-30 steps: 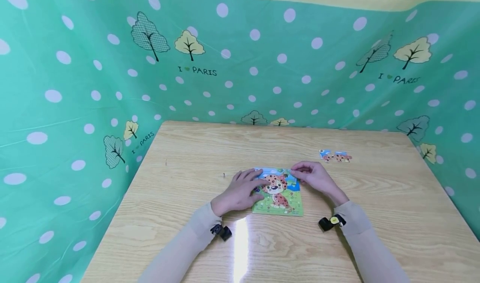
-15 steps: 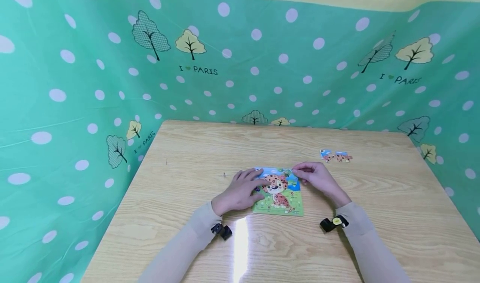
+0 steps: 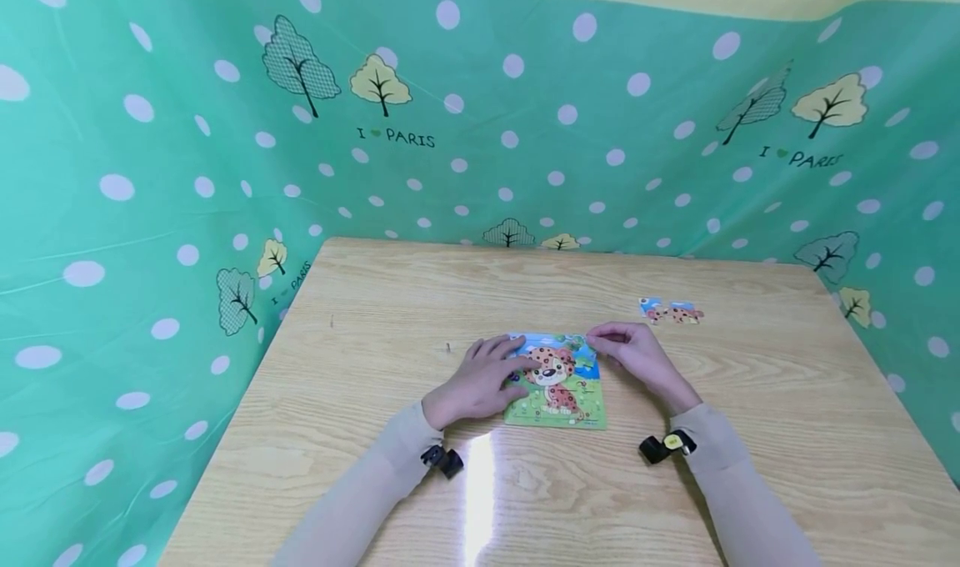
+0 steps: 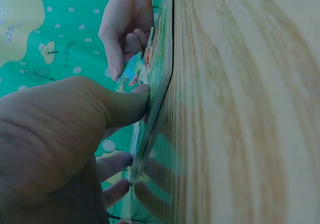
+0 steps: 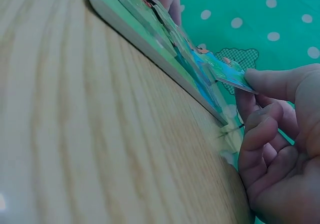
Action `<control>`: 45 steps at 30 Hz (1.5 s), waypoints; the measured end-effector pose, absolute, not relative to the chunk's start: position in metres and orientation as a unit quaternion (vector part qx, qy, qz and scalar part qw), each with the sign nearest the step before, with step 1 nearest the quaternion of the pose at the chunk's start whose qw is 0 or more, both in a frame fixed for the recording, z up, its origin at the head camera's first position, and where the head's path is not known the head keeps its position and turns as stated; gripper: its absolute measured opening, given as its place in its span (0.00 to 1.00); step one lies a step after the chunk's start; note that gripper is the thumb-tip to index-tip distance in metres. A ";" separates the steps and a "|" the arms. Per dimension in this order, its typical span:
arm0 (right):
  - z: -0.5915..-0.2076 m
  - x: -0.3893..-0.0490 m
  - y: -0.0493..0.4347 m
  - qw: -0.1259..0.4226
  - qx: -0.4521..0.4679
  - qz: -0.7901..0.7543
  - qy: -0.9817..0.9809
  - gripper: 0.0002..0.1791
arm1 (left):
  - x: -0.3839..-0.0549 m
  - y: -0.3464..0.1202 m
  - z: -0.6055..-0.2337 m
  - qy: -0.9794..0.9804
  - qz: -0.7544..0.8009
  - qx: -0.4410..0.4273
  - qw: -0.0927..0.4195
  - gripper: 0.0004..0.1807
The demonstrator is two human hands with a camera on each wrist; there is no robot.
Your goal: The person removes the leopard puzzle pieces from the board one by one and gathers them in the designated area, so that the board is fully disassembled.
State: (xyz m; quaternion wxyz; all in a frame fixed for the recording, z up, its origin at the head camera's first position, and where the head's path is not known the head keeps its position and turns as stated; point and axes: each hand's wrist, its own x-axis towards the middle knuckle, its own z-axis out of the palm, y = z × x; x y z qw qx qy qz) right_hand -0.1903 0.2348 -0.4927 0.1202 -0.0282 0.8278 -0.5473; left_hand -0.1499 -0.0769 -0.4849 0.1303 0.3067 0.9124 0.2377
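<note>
2 puzzle pieces lie right of and behind the board.

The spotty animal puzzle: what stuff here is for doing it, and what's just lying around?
For the puzzle:
puzzle board, under the left hand
puzzle piece, pinched by the right hand
two loose pieces, farther back

Just there:
dotted curtain
dark speck on the table, too small to name

Along the far, left and right edges of the table hangs a green curtain with pale dots, trees and lettering, while white glare lies on the tabletop and a small mark near the left edge.
</note>
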 end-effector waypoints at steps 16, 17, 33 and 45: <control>-0.496 -0.188 0.234 0.092 -0.046 -0.516 0.850 0.15 | -0.149 -0.078 -0.485 0.914 0.234 0.308 0.124 0.26; -0.496 -0.188 0.235 0.090 -0.050 -0.515 0.851 0.15 | -0.148 -0.078 -0.485 0.914 0.234 0.308 0.123 0.26; -0.495 -0.189 0.237 0.084 -0.026 -0.551 0.830 0.21 | -0.146 -0.079 -0.483 0.913 0.237 0.310 0.120 0.26; -0.498 -0.184 0.244 0.089 -0.011 -0.594 0.799 0.21 | -0.146 -0.077 -0.486 0.915 0.232 0.311 0.113 0.26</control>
